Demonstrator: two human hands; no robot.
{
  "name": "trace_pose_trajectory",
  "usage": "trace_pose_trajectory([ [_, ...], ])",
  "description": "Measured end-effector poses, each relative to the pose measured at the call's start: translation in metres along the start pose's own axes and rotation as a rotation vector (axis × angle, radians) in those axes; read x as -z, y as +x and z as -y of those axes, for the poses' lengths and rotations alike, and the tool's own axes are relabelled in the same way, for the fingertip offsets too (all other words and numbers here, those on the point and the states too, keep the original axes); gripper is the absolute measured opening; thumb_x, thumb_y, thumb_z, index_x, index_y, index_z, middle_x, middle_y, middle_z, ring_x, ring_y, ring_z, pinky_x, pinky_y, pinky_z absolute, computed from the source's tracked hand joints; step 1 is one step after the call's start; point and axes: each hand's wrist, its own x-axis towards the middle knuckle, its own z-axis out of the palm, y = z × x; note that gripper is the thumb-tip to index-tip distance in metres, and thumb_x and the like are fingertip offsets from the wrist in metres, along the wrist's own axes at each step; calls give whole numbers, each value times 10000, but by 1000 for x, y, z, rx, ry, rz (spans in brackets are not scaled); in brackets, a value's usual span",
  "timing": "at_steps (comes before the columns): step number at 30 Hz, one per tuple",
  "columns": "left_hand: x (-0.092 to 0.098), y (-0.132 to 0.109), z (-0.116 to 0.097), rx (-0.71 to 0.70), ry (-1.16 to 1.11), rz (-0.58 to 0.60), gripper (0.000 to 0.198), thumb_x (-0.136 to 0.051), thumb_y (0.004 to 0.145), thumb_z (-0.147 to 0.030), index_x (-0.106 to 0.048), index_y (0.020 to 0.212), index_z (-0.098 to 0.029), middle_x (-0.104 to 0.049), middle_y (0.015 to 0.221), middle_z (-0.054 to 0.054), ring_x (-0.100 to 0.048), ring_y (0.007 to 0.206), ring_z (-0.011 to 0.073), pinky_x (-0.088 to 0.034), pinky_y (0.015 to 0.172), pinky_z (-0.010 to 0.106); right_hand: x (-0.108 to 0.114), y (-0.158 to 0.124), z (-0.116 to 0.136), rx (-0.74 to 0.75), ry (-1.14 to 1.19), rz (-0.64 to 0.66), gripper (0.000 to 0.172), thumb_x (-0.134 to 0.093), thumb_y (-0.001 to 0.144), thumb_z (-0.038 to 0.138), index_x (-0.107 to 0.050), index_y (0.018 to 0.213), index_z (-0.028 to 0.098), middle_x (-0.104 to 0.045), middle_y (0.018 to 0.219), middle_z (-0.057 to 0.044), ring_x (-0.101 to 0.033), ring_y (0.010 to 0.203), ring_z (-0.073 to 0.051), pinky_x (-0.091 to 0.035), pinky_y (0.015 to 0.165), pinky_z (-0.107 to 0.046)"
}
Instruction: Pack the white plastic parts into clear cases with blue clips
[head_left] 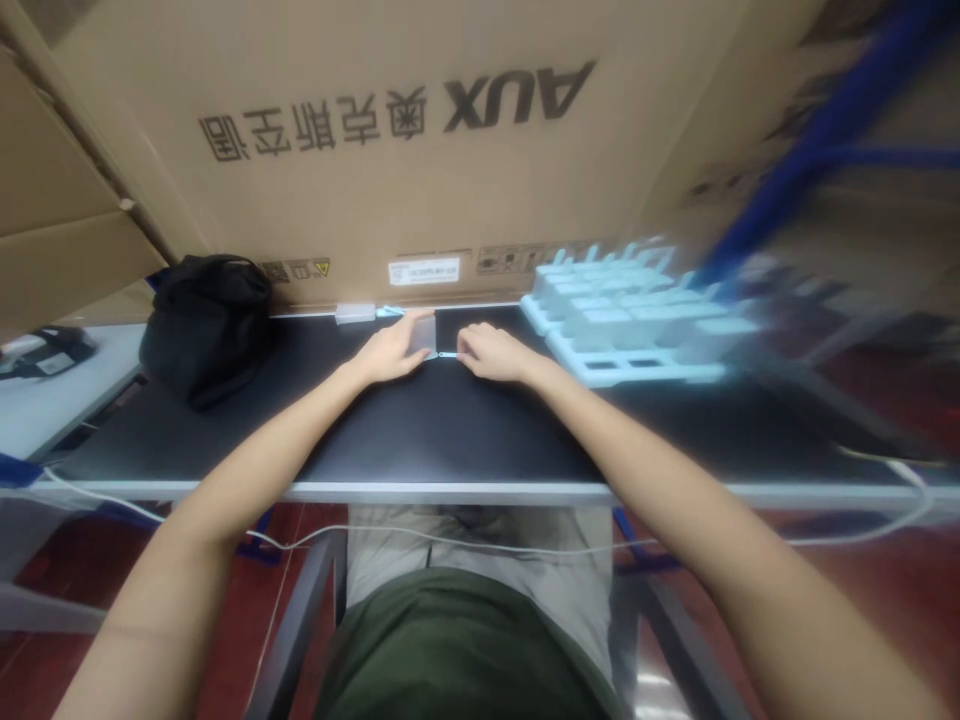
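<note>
At the middle of the black table mat (465,440), my left hand (394,348) grips a small translucent rectangular piece (424,338), with thumb and fingers at its near and far edges. To the right, my right hand (491,352) has its fingers curled around a thin light-blue strip (448,355). The strip's exposed end points left and almost meets the translucent piece; I cannot tell whether they touch. Behind my left hand lie a whitish flat box (355,313) and a small light-blue piece (389,311).
A light-blue rack (630,374) with several translucent boxes stands at the right, blurred. On the left sits a black cloth bag (206,325). A large cardboard box (337,210) walls off the back. A white cable (465,546) droops along the table's front edge.
</note>
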Motion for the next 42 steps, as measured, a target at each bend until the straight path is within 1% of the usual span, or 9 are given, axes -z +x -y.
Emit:
trace_pose_trajectory([
  [4, -7, 0, 3, 29, -148, -52, 742, -699, 900, -415, -383, 1538, -203, -633, 1345, 160, -717, 1048, 306, -586, 945, 471, 1, 0, 1, 1, 70, 11, 71, -585, 945, 249, -619, 905, 202, -714, 1009, -124, -640, 943, -261, -474, 831, -371],
  [8, -15, 2, 9, 150, -527, -193, 760, -843, 792, -446, -407, 1373, -226, -672, 1110, 86, -715, 887, 226, -615, 814, 405, 8, -2, 6, 40, 183, -8, 70, -587, 945, 252, -625, 909, 206, -741, 971, -84, -668, 863, -211, -472, 780, -314],
  [12, -13, 4, 13, 204, -783, -323, 719, -905, 725, -414, -362, 1175, -278, -655, 1074, 39, -696, 886, 187, -612, 723, 329, 21, -4, 9, 43, 285, -100, 104, -541, 953, 250, -632, 958, 200, -750, 943, -66, -679, 837, -194, -488, 786, -307],
  [18, -5, 3, 8, 206, -988, -260, 608, -878, 755, -396, -334, 997, -268, -642, 1106, 22, -696, 921, 162, -620, 718, 291, 29, -8, 11, 90, 474, -277, 144, -568, 903, 296, -668, 885, 194, -757, 935, -66, -678, 873, -206, -515, 841, -354],
  [28, -1, 2, -6, 170, -1085, -206, 601, -911, 733, -377, -346, 883, -236, -607, 993, -17, -652, 876, 124, -572, 780, 287, 28, -5, 18, 76, 599, -311, 193, -598, 879, 343, -722, 874, 195, -772, 960, -72, -691, 938, -228, -535, 879, -384],
  [32, -10, 3, -13, 108, -1001, -91, 559, -910, 764, -439, -429, 960, -231, -638, 1046, 20, -677, 992, 175, -565, 878, 333, 21, -6, 21, 79, 631, -324, 236, -553, 904, 320, -658, 1077, 197, -722, 1102, -92, -657, 1006, -227, -530, 920, -396],
  [36, -23, 4, -15, 40, -929, 24, 537, -786, 903, -480, -404, 1213, -263, -652, 1178, 80, -690, 1098, 225, -561, 960, 404, 10, -3, 18, 81, 707, -331, 390, -531, 916, 309, -494, 1296, 228, -648, 1175, -92, -627, 1053, -223, -524, 949, -404],
  [39, -31, 4, -12, -8, -833, -7, 539, -676, 968, -441, -317, 1335, -280, -584, 1338, 125, -633, 1276, 268, -525, 1079, 484, 2, 1, 14, 103, 800, -314, 515, -545, 933, 379, -356, 1398, 264, -619, 1202, -90, -618, 1027, -213, -530, 937, -399],
  [42, -35, 4, -8, -53, -696, -59, 620, -641, 942, -358, -246, 1413, -278, -498, 1428, 146, -548, 1377, 302, -456, 1166, 569, -4, 4, 12, 99, 812, -331, 679, -565, 922, 472, -245, 1480, 255, -566, 1306, -127, -602, 1019, -210, -538, 917, -396],
])
